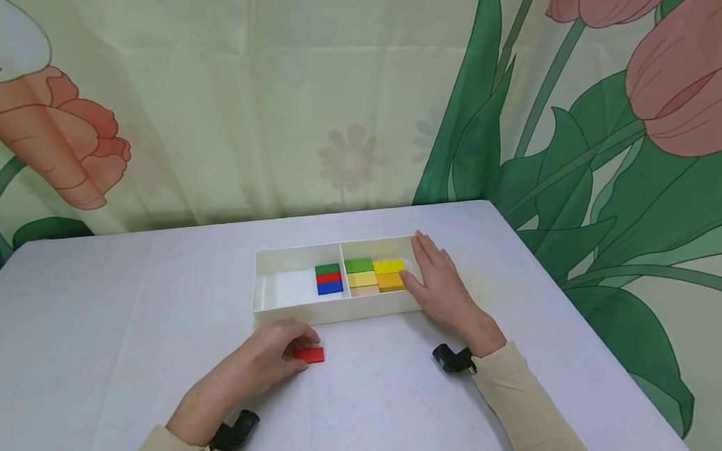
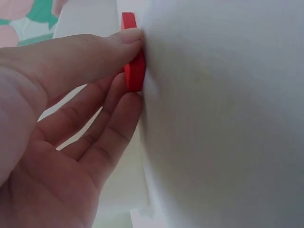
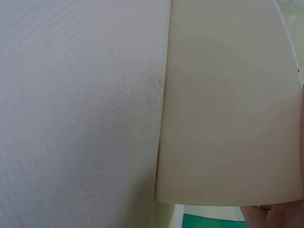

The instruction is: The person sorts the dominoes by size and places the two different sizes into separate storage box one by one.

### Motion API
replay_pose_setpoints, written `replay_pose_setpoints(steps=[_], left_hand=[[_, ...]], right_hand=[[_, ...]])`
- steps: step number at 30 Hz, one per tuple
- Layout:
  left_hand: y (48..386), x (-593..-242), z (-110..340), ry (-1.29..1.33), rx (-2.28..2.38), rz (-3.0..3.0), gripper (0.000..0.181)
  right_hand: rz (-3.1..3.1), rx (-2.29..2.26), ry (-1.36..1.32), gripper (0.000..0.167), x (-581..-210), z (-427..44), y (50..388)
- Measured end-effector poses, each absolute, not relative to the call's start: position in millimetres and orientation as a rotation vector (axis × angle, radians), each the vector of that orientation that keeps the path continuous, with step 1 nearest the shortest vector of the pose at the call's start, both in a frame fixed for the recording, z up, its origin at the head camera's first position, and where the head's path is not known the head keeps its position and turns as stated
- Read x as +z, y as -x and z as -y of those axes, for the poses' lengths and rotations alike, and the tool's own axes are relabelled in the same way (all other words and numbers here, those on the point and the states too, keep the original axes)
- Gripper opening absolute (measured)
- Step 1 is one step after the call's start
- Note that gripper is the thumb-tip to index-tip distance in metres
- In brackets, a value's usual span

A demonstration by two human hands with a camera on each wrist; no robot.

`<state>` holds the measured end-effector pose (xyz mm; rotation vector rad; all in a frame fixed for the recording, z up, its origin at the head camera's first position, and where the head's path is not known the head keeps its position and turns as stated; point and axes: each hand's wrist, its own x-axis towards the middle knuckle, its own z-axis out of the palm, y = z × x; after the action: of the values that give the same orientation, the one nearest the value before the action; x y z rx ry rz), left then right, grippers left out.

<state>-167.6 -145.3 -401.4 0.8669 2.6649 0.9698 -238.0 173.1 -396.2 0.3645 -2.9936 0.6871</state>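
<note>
My left hand (image 1: 266, 354) pinches a red rectangular block (image 1: 309, 355) on the table, just in front of a cream two-compartment box (image 1: 304, 315). In the left wrist view the thumb lies across the red block (image 2: 136, 71), with fingers on its other side. My right hand (image 1: 443, 286) rests against the box's right end, fingers extended along it and thumb over the inside. Against the divider in the left compartment lie a green block (image 1: 327, 269), a red one and a blue one (image 1: 330, 288). Several green, yellow and pale blocks fill part of the right compartment.
A white cloth covers the table (image 1: 374, 413), whose right edge slopes down past my right arm. Behind stands a printed curtain (image 1: 215, 124) with tulips and a carrot. A black wrist camera (image 1: 233, 431) sits on each wrist. The box wall (image 3: 228, 104) fills much of the right wrist view.
</note>
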Motion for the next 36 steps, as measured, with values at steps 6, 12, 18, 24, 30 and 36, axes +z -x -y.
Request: replay_pose_setpoints(steps=[6, 12, 18, 24, 30, 36], left_hand=[[168.8, -401.0, 143.4, -0.886, 0.992, -2.653, 0.026], [166.8, -391.7, 142.1, -0.873, 1.016, -2.65, 0.026], [167.3, -383.4, 140.9, -0.924, 1.046, -2.649, 0.026], [171.6, -372.9, 141.5, -1.008, 1.09, -2.676, 0.028], [183.1, -362.3, 140.9, -1.1, 1.125, -2.746, 0.026], [195.4, -356.2, 137.0, -1.065, 1.158, -2.816, 0.024]], right_hand=[[2.996, 0.704, -0.361, 0.075, -394.9, -172.2, 238.5], [2.991, 0.696, -0.361, 0.074, -394.4, -172.1, 237.2], [2.984, 0.703, -0.361, 0.074, -396.5, -172.5, 237.6], [2.979, 0.72, -0.373, 0.074, -398.7, -171.7, 238.3], [2.979, 0.716, -0.36, 0.074, -398.8, -171.2, 238.6], [2.974, 0.713, -0.362, 0.074, -399.8, -172.1, 239.5]])
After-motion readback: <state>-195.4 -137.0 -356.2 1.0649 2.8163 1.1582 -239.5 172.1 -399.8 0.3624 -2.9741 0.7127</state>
